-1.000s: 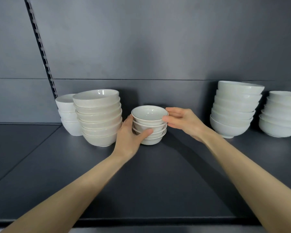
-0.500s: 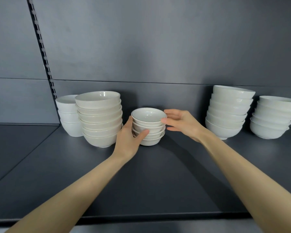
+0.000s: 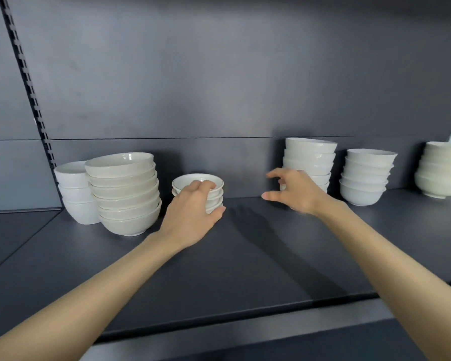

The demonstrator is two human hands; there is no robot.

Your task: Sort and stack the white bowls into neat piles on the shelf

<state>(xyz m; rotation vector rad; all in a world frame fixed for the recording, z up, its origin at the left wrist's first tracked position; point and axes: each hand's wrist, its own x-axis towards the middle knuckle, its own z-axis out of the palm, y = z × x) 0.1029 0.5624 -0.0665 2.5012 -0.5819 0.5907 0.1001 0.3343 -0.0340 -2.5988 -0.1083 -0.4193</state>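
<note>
A short pile of small white bowls (image 3: 198,179) stands mid-shelf on the dark shelf (image 3: 245,256). My left hand (image 3: 193,212) grips this pile, fingers curled over the top rim and thumb against its right side. My right hand (image 3: 294,191) hovers to the right of the pile, apart from it, with fingers spread and loosely bent, holding nothing. It partly hides the lower bowls of a tall white pile (image 3: 310,157) behind it.
At the left stand a tall pile of wide cream bowls (image 3: 125,194) and a pile of small deep bowls (image 3: 72,188) behind it. Further right are a white pile (image 3: 365,175) and a pale green pile (image 3: 440,173). A slotted upright (image 3: 29,82) runs up the back wall.
My right hand let go of the small pile and moved right, toward the tall pile. My left hand shifted from the pile's side up over its rim. The view swung right.
</note>
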